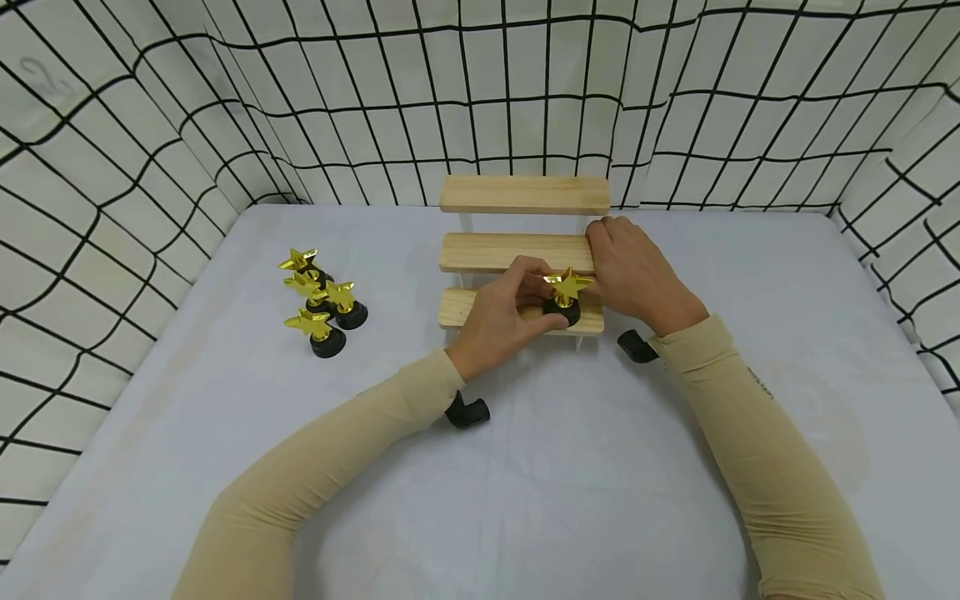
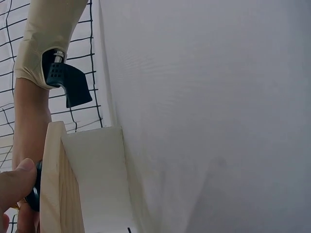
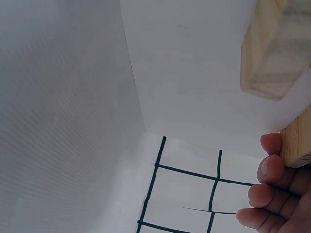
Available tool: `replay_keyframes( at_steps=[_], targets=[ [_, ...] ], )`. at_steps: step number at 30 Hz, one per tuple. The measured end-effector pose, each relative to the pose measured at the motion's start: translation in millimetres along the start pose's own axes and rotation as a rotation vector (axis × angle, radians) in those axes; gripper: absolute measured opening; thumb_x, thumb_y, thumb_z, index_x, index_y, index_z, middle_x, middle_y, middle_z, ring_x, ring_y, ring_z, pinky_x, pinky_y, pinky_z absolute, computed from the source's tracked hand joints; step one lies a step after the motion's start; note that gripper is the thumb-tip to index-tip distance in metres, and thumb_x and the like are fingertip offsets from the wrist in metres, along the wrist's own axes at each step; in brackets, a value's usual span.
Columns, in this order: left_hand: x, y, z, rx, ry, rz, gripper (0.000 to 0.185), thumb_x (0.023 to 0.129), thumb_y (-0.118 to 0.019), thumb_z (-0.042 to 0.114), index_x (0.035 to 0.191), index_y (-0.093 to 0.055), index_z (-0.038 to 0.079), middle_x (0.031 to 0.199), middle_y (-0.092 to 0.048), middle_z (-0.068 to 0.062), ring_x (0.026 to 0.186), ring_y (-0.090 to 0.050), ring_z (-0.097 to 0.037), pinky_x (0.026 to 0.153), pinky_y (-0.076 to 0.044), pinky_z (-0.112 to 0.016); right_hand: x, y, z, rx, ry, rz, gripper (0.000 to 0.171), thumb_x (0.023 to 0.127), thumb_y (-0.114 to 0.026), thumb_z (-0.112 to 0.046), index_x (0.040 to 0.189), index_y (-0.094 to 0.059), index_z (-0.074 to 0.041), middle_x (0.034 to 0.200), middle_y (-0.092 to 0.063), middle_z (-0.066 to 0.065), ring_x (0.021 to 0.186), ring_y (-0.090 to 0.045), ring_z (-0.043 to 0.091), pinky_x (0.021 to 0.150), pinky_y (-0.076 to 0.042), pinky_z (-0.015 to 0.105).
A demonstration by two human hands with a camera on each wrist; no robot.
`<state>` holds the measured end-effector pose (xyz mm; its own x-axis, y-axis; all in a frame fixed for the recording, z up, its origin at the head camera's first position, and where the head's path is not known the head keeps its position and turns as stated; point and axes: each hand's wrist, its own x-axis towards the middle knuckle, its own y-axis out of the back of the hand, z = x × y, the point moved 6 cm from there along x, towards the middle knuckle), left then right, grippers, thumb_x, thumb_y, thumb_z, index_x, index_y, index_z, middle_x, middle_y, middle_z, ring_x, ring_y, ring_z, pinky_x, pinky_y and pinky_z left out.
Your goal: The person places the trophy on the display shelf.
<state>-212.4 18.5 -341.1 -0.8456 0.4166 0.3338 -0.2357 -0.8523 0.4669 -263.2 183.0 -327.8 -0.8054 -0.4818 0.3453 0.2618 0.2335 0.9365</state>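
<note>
My left hand [image 1: 504, 312] pinches a small trophy [image 1: 567, 296] with a gold star and a round black base. It holds the trophy over the right part of the lowest wooden board of a three-step display shelf [image 1: 461, 308]. In the left wrist view, the left thumb [image 2: 14, 187] presses against the black base [image 2: 35, 191], beside the board's edge. My right hand [image 1: 633, 271] grips the right end of the middle board. In the right wrist view, its fingers [image 3: 269, 194] lie at the board's end [image 3: 296, 141].
Several more star trophies [image 1: 318, 304] stand close together on the white-covered table [image 1: 525, 500], left of the shelf. Black wire mesh [image 1: 487, 104] rises behind and at both sides. Black camera mounts [image 1: 468, 412] hang beneath the wrists.
</note>
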Motion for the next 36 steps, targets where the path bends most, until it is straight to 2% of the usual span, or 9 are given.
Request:
replay_keyframes(
  at_steps=[12,19,23,28,36],
  targets=[
    [-3.7,7.4,-1.1,0.044,0.019,0.009,0.058,0.083,-0.088,0.016,0.128,-0.052,0.01,0.11,-0.072,-0.01,0.103,-0.072,-0.02,0.097,-0.061,-0.023,4,-1,-5,0.002,-0.02,-0.036,0.056,0.087,-0.078,-0.034,0.113,-0.054,0.009,0.1,-0.061,0.022,0.092,-0.056,0.037,0.082,-0.051,0.046],
    [-11.1,19.5,-1.2,0.063,0.02,0.004,0.056,0.085,-0.086,0.014,0.128,-0.05,0.009,0.111,-0.069,-0.014,0.104,-0.071,-0.023,0.097,-0.061,-0.027,2,-3,-4,0.007,-0.035,-0.062,0.058,0.084,-0.08,-0.031,0.116,-0.053,0.009,0.102,-0.061,0.022,0.094,-0.055,0.037,0.085,-0.051,0.046],
    [-14.2,31.5,2.5,0.074,0.004,0.022,0.054,0.085,-0.086,0.013,0.125,-0.05,0.009,0.108,-0.069,-0.015,0.101,-0.069,-0.023,0.096,-0.062,-0.028,0,-2,-2,0.014,-0.036,-0.052,0.062,0.083,-0.082,-0.034,0.115,-0.053,0.01,0.101,-0.06,0.022,0.094,-0.055,0.037,0.086,-0.051,0.048],
    [-13.8,49.4,8.7,0.133,-0.036,0.043,0.053,0.085,-0.086,0.013,0.125,-0.051,0.007,0.102,-0.068,-0.012,0.097,-0.068,-0.022,0.093,-0.062,-0.029,-1,-2,0,0.016,-0.051,-0.06,0.067,0.081,-0.085,-0.036,0.116,-0.053,0.011,0.102,-0.059,0.023,0.095,-0.054,0.037,0.087,-0.051,0.048],
    [-16.2,88.6,17.7,0.206,-0.078,0.121,0.051,0.087,-0.084,0.011,0.126,-0.051,0.004,0.103,-0.067,-0.011,0.098,-0.069,-0.023,0.088,-0.063,-0.033,1,0,-3,0.021,-0.045,-0.055,0.071,0.082,-0.085,-0.042,0.117,-0.053,0.01,0.103,-0.061,0.023,0.095,-0.055,0.037,0.086,-0.051,0.047]
  ],
)
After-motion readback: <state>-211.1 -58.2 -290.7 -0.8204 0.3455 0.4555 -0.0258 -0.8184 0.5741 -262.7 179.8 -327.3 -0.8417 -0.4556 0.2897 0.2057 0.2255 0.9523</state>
